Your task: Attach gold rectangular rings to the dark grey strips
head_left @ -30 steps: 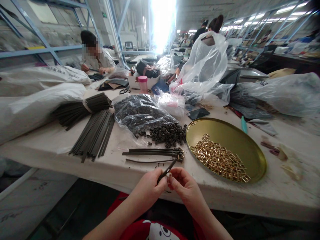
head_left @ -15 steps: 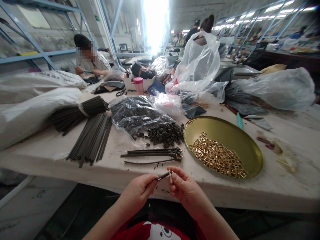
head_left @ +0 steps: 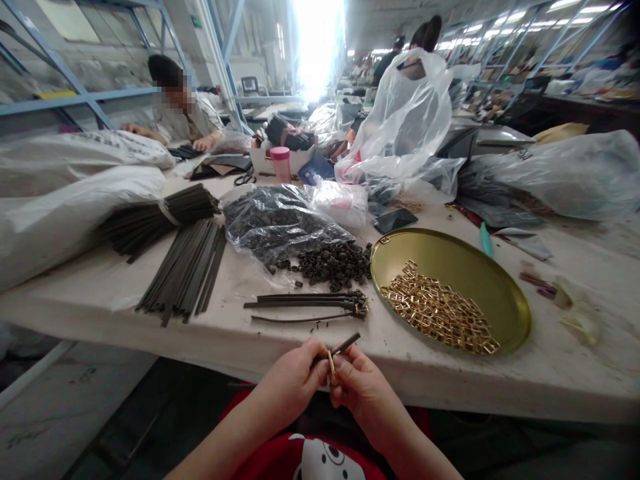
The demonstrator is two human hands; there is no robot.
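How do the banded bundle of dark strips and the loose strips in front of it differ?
The banded bundle has a pale band around it; the loose strips show none. The banded bundle is bunched thick, the loose strips spread flatter. The banded bundle lies more crosswise; the loose strips run toward the near edge of the table. Both: long, thin, dark.

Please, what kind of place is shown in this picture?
Probably a factory workshop for straps or leather-like goods: dark strips lie in piles, a round tray holds many gold buckles, and another person works farther along the table.
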